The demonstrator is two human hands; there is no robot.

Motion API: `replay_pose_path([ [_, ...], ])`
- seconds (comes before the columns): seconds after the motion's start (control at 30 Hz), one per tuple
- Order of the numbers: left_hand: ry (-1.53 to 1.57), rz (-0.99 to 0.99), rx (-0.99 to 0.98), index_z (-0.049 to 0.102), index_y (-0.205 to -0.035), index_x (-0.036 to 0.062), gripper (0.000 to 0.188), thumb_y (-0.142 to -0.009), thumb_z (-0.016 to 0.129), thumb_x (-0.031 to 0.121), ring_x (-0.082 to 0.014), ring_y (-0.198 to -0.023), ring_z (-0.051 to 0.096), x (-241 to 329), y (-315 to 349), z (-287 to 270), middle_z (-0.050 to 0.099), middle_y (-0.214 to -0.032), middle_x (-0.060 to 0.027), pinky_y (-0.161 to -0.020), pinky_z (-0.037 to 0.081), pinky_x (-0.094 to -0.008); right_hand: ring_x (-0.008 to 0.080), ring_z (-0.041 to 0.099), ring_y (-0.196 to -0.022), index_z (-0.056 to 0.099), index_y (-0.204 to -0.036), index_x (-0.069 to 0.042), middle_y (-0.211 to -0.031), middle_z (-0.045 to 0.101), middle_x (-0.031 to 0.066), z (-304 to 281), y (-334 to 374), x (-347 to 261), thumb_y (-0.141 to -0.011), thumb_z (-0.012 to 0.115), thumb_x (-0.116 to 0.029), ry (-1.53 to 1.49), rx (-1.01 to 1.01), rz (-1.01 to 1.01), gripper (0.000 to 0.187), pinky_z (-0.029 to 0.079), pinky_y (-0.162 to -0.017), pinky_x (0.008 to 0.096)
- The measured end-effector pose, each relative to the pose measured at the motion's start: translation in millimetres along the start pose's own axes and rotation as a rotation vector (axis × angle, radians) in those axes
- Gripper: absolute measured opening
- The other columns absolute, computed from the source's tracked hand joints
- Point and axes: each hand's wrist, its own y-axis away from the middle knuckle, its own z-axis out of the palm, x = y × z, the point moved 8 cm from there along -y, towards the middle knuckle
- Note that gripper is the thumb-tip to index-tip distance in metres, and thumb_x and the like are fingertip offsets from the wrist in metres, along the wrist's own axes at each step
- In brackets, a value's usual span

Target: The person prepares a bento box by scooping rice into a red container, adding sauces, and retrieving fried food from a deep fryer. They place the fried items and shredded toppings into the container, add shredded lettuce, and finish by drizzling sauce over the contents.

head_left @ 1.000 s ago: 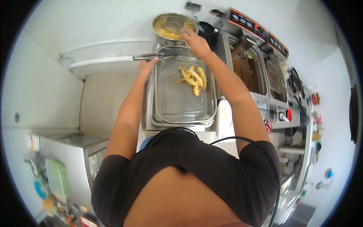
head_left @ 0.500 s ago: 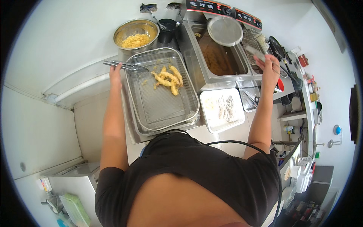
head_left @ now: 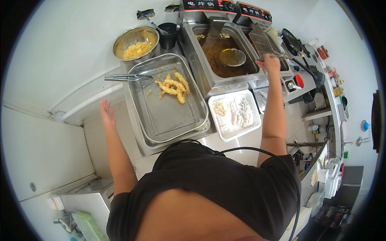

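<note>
My right hand [head_left: 270, 62] is closed on the handle of a round skimmer [head_left: 232, 57] that dips into the brown oil of the steel deep fryer [head_left: 201, 76]. My left hand [head_left: 106, 113] hangs open and holds nothing, over the counter to the left of the big steel draining tray [head_left: 138, 116]. Several golden fried pieces [head_left: 172, 86] lie on the tray's wire rack. Metal tongs [head_left: 125, 78] rest across the tray's far left rim.
A steel bowl [head_left: 120, 41] of yellow crumbs stands at the back left, a black cup [head_left: 168, 33] beside it. A small tray [head_left: 219, 134] of floured raw pieces sits in front of the fryer. A wire fry basket [head_left: 262, 39] leans over the second fryer. Shelves crowd the right.
My left hand has let go of the tongs and drawn back to the left. My right hand has swung from the crumb bowl to the fryer and taken the skimmer's handle.
</note>
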Motion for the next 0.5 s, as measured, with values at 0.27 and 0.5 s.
replay_pose_path([
  [0.27, -0.119, -0.122, 0.363, 0.026, -0.138, 0.0093, 0.071, -0.085, 0.047, 0.052, -0.0241, -0.129, 0.030, -17, 121, -138, 0.035, -0.138, -0.0101, -0.105, 0.019, -0.0441, 0.0379, 0.061, -0.078, 0.057, -0.094, 0.003, -0.082, 0.062, 0.0233, 65, -15, -52, -0.086, 0.046, -0.024, 0.237, 0.290, -0.227, 0.030, 0.048, -0.070, 0.0430],
  [0.5, -0.220, -0.390, 0.599, 0.034, -0.134, 0.0114, 0.065, -0.084, 0.051, 0.049, -0.0271, -0.126, 0.034, -112, 211, -309, 0.038, -0.137, -0.0077, -0.101, 0.019, -0.0538, 0.0418, 0.058, -0.088, 0.057, -0.099, -0.008, -0.090, 0.063, 0.0218, 66, 8, -57, -0.089, 0.047, -0.028, 0.150, 0.180, -0.487, 0.024, 0.046, -0.076, 0.0463],
])
